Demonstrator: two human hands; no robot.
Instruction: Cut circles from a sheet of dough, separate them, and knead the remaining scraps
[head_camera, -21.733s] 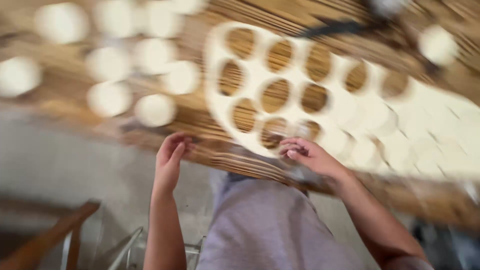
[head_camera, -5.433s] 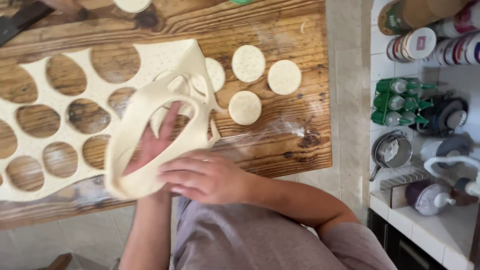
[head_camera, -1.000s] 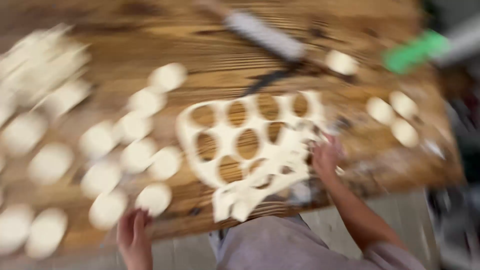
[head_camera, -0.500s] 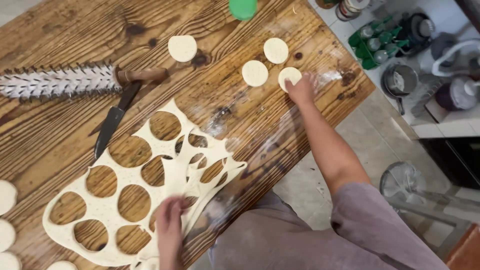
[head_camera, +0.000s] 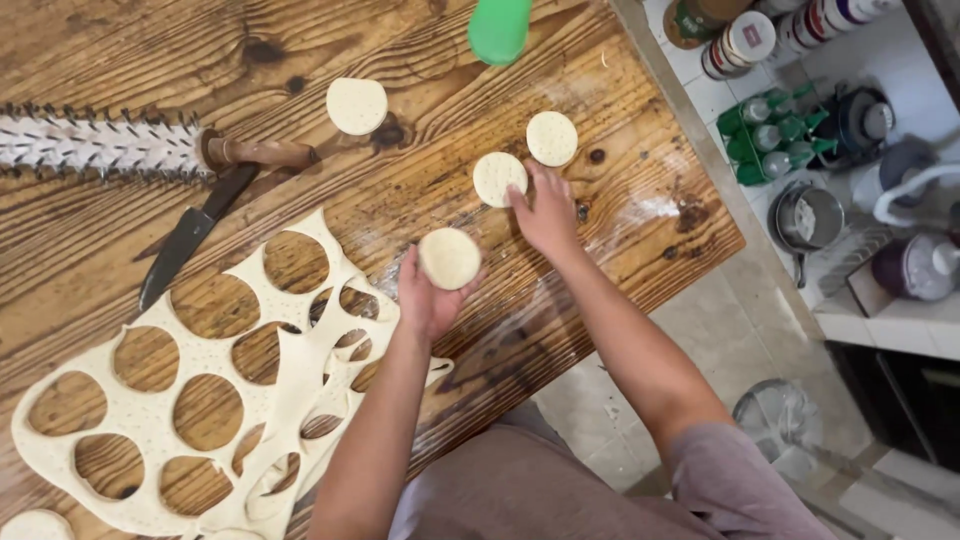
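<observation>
My left hand (head_camera: 425, 300) is palm up over the wooden table (head_camera: 130, 50), holding a round dough disc (head_camera: 449, 258). My right hand (head_camera: 545, 215) lies flat on the table with its fingertips on a second dough disc (head_camera: 499, 178). A third disc (head_camera: 552, 138) sits just beyond it, and another disc (head_camera: 357, 105) lies further left. The rolled dough sheet with round cut-out holes (head_camera: 200, 390) is spread on the table at the lower left, its right edge folded over.
A spiked roller with a wooden handle (head_camera: 120, 145) and a dark knife (head_camera: 190, 235) lie at the left. A green cup (head_camera: 500, 28) stands at the far edge. To the right, a tiled counter (head_camera: 930, 330) holds jars, green bottles and pots.
My left hand has left the dough sheet and now holds a disc. My right hand has pulled back from the far disc towards the nearer one.
</observation>
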